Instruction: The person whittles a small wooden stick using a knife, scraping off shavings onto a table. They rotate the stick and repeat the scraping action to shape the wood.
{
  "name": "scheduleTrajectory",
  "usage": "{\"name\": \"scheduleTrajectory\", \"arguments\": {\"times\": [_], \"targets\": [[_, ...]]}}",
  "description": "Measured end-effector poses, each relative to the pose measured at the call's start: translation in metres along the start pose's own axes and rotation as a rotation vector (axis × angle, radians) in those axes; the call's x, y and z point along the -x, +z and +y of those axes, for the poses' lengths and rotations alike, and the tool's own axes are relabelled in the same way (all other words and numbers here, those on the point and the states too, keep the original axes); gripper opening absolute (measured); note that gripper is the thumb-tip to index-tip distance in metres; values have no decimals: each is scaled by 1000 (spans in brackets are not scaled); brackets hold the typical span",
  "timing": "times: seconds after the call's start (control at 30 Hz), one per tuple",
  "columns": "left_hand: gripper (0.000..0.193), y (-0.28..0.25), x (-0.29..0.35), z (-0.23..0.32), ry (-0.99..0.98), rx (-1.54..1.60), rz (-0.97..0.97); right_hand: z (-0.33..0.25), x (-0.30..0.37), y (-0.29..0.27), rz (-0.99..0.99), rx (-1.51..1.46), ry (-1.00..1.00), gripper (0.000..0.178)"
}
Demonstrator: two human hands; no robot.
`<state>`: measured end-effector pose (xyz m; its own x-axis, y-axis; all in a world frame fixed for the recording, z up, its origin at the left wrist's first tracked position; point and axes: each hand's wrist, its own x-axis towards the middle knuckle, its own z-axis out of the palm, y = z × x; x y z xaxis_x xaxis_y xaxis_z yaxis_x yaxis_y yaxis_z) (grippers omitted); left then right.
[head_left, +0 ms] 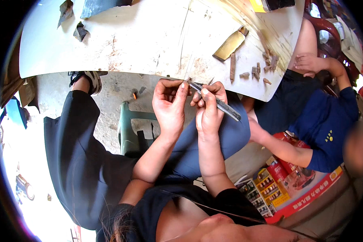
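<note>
My right hand (210, 111) grips a slim grey utility knife (228, 109), its handle slanting down to the right and its tip up toward my left fingers. With thumb and forefinger, my left hand (169, 107) pinches something small at that tip, too small to name. Both hands are close together just off the near edge of the white table (149, 44), above my lap. On the table to the right lie a yellow-and-dark block (230, 45), a brown stick (232, 67) and several small brown pieces (255, 72).
Dark scraps (80, 31) and a blue-grey sheet (103, 7) lie at the table's far left. Thin pale strips (266, 24) spread at the far right. A person in a dark blue shirt (324, 125) sits to my right. A green stool (129, 129) stands below the table.
</note>
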<state>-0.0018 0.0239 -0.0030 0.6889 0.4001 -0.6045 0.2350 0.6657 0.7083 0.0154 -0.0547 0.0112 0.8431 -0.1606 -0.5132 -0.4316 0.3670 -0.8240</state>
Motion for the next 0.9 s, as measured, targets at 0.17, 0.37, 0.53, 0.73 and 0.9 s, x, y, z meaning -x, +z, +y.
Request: {"name": "scheduleTrajectory", "arguments": {"times": [0.17, 0.37, 0.53, 0.73, 0.9], "targets": [[10, 2, 0, -2, 14, 23, 18, 5, -2, 5, 19, 16, -62, 10], [8, 1, 1, -3, -9, 30, 4, 1, -2, 3, 0, 32, -31, 11], [9, 0, 0, -4, 17, 14, 17, 3, -1, 3, 15, 28, -34, 11], [9, 2, 1, -3, 27, 1, 26, 3, -1, 7, 37, 31, -54, 9], [8, 0, 2, -5, 12, 29, 13, -2, -2, 4, -7, 58, -21, 7]]}}
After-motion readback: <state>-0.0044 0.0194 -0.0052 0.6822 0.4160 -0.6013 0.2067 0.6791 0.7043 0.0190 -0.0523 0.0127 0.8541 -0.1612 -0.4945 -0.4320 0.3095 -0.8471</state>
